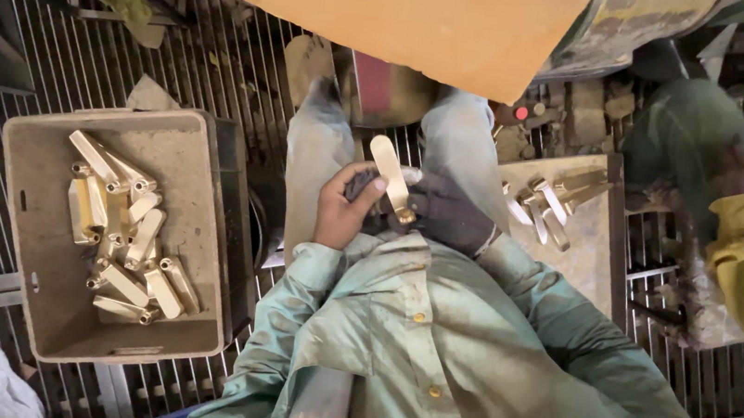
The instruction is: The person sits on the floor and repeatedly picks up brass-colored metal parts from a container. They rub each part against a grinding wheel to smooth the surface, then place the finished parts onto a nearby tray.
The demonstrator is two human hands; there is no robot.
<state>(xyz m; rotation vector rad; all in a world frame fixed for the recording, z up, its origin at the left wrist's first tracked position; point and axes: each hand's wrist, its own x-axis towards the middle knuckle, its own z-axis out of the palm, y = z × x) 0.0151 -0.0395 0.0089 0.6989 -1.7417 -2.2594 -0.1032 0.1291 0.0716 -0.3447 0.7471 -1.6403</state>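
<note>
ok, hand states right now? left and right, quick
Left hand: closed on a dark pad, thumb touching the brass piece.
Right hand, dark glove: closed on the brass piece's lower end.

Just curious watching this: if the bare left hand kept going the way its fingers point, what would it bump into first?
The left hand points right, across the lap. It would most likely meet the gloved right hand first, just past the brass piece both hands hold. Depth is hard to judge, but they look almost touching.

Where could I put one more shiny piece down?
The grey tray has bare floor along its left side and bottom edge, beside the brass pieces. The right tray is bare below its pieces. The lap is crowded.
</note>
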